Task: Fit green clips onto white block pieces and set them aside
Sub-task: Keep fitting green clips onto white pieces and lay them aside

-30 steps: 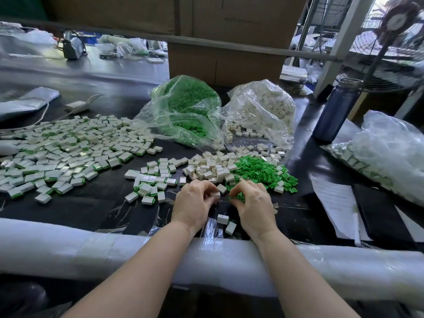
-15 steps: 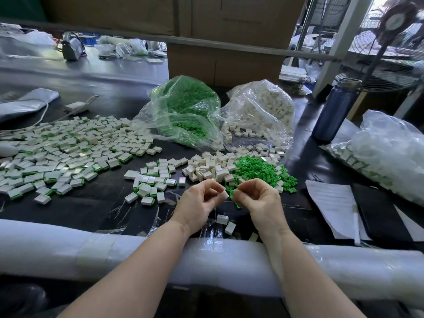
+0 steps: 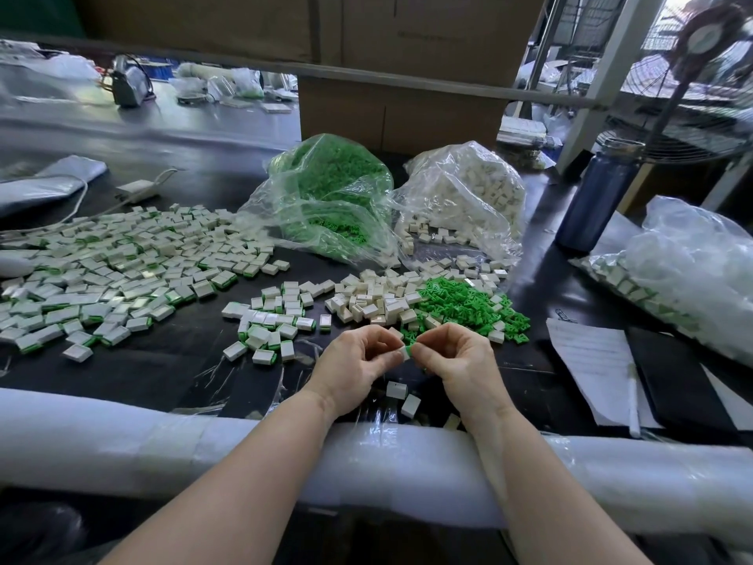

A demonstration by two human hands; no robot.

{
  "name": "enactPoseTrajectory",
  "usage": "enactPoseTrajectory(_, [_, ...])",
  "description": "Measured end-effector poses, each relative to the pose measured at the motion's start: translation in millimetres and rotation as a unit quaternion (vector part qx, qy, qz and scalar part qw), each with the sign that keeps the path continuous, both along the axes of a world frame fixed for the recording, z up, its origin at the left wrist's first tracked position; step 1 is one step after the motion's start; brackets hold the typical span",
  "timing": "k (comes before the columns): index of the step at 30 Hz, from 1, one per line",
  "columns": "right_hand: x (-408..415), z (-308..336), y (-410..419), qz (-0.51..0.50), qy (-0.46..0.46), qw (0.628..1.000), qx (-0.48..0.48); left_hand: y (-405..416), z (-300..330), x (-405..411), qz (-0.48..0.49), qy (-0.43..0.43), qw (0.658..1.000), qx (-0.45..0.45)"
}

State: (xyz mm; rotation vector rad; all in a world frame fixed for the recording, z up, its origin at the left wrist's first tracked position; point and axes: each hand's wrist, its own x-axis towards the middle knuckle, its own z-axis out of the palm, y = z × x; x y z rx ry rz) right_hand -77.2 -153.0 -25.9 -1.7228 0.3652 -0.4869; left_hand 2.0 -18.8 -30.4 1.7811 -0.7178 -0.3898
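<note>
My left hand (image 3: 358,367) and my right hand (image 3: 458,360) meet fingertip to fingertip just above the dark table. Between them they pinch a small white block with a green clip (image 3: 406,351) against its right end. Behind the hands lie a loose heap of green clips (image 3: 468,303) and a heap of bare white blocks (image 3: 375,299). A small group of clipped blocks (image 3: 277,324) lies to the left of my hands. A much larger spread of clipped blocks (image 3: 114,275) covers the table's left side. Two loose white blocks (image 3: 403,397) lie under my hands.
A clear bag of green clips (image 3: 330,197) and a clear bag of white blocks (image 3: 464,197) stand at the back. A blue bottle (image 3: 595,197) stands right, with papers (image 3: 591,360) and another bag of pieces (image 3: 684,279). A foam-wrapped rail (image 3: 203,446) runs along the near edge.
Both hands have lifted off the table from the heaps and come together, now pressing a green clip against a white block between their fingertips.
</note>
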Motion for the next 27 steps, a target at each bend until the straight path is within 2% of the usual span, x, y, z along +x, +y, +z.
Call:
enactPoseTrajectory(12, [-0.2,-1.9,-0.3,0.021,-0.011,1.0,-0.013,-0.5,1.6,-0.3,0.006,0.008,1.0,-0.016])
enactPoseTrajectory(27, [-2.2,2.1,1.4,0.029,0.027,0.998,-0.046,0.1,1.4,-3.2,-0.013,-0.031,0.999,0.03])
